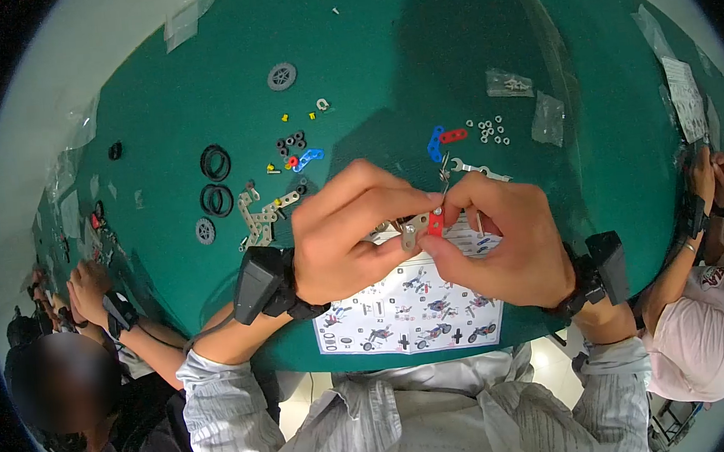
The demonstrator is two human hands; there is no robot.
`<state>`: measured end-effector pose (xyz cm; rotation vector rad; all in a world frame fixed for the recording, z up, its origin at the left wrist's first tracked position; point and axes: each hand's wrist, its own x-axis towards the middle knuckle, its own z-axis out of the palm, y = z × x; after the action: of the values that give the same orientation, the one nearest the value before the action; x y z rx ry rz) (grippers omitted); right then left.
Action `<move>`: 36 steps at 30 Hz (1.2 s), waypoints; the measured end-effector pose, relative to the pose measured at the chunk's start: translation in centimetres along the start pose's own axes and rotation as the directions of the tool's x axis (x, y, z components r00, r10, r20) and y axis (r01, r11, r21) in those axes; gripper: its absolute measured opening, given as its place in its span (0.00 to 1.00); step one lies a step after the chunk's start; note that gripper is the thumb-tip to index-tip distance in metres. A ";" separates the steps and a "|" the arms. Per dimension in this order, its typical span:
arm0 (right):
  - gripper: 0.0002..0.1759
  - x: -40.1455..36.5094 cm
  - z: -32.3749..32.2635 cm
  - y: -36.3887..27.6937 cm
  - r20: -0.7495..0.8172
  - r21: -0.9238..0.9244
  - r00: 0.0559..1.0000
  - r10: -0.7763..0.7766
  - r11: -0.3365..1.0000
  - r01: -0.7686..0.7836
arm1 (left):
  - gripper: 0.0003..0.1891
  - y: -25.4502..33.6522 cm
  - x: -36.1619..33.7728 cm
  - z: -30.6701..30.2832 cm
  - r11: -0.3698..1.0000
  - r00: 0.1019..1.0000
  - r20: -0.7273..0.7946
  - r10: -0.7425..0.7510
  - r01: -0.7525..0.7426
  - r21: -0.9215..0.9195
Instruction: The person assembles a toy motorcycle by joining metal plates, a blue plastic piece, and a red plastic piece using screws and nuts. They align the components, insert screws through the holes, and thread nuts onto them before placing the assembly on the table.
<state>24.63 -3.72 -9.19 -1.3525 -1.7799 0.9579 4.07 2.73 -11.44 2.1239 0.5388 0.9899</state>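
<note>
The left hand (350, 231) pinches a grey metal bracket (413, 231) and the right hand (504, 244) pinches the adjoining red strip (437, 223), both parts meeting above a printed sheet (407, 312) on the green table (374, 55).

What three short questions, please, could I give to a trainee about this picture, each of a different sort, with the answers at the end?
1. Multiple choice: what colour is the small strip between the left hand and the right hand?
A) yellow
B) red
C) black

2. True or false: the grey wheel farther from the person is packed in a plastic bag.

3. Short answer: which printed item lies beneath the two hands?

Key:
1. B.
2. False; it lies unpacked on the green table.
3. A sheet with small pictures of parts and models.
</note>
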 end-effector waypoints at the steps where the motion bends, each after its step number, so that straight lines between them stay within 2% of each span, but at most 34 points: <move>1: 0.15 0.0 -0.1 0.0 -0.007 0.009 1.000 0.007 1.000 -0.007 | 0.17 -0.1 -0.1 0.1 1.000 1.000 -0.001 0.000 0.000 0.014; 5: 0.14 0.3 -0.7 -0.6 0.029 -0.007 0.997 0.066 0.998 -0.065 | 0.17 -0.1 0.2 -0.2 1.000 1.000 0.005 0.004 -0.005 0.024; 8: 0.09 0.2 -1.8 -0.4 0.058 0.153 0.993 0.104 0.982 -0.112 | 0.16 -0.4 0.2 -0.1 0.999 1.000 -0.012 0.005 -0.005 0.032; 11: 0.04 -0.4 -2.1 0.9 -0.011 0.185 0.999 0.037 0.982 -0.035 | 0.16 -0.4 0.1 0.1 0.999 1.000 -0.028 -0.007 0.008 0.033; 16: 0.03 -0.2 -1.4 0.2 -0.108 0.086 0.994 0.029 0.996 -0.019 | 0.16 -0.4 0.0 0.1 1.000 1.000 -0.014 -0.026 0.026 0.016; 20: 0.04 0.1 -2.1 0.8 -0.056 0.085 0.997 -0.060 0.994 0.065 | 0.14 -0.1 0.2 0.2 0.986 0.987 0.010 -0.160 0.160 -0.054; 22: 0.04 0.3 -1.2 1.0 -0.123 0.061 0.991 -0.052 0.996 0.060 | 0.11 -0.6 0.0 0.6 0.964 0.975 0.031 -0.220 0.222 -0.147; 23: 0.04 0.4 -0.9 1.0 -0.159 0.048 0.986 -0.049 0.997 0.057 | 0.10 -0.6 -0.2 0.9 0.916 0.945 0.055 -0.321 0.325 -0.234; 25: 0.04 1.0 -0.8 1.2 -0.176 -0.047 0.973 -0.149 0.989 0.142 | 0.07 -0.4 -0.6 1.3 0.766 0.855 0.130 -0.502 0.509 -0.392; 28: 0.05 1.2 -0.7 1.3 -0.205 -0.101 0.956 -0.212 0.976 0.195 | 0.06 0.0 -0.1 1.1 0.484 0.750 0.261 -0.607 0.610 -0.628; 29: 0.05 1.2 -0.7 1.3 -0.216 -0.103 0.952 -0.218 0.974 0.200 | 0.06 0.0 0.0 0.9 0.462 0.744 0.276 -0.609 0.615 -0.639; 31: 0.05 0.9 -0.9 1.3 -0.211 0.001 0.972 -0.105 0.994 0.107 | 0.06 0.1 0.3 0.6 0.414 0.729 0.306 -0.612 0.625 -0.661; 35: 0.04 1.0 -0.7 1.8 -0.154 0.241 0.988 0.005 0.970 0.033 | 0.06 0.2 0.0 0.4 0.558 0.792 0.262 -0.552 0.584 -0.589; 36: 0.04 1.2 -0.7 2.1 -0.149 0.214 0.987 -0.050 0.973 0.082 | 0.06 -0.1 -0.3 0.6 0.600 0.820 0.247 -0.517 0.552 -0.579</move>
<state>25.95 -2.10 -10.60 -1.1846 -1.5526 0.9652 4.31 2.36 -11.94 1.2499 0.6547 0.6269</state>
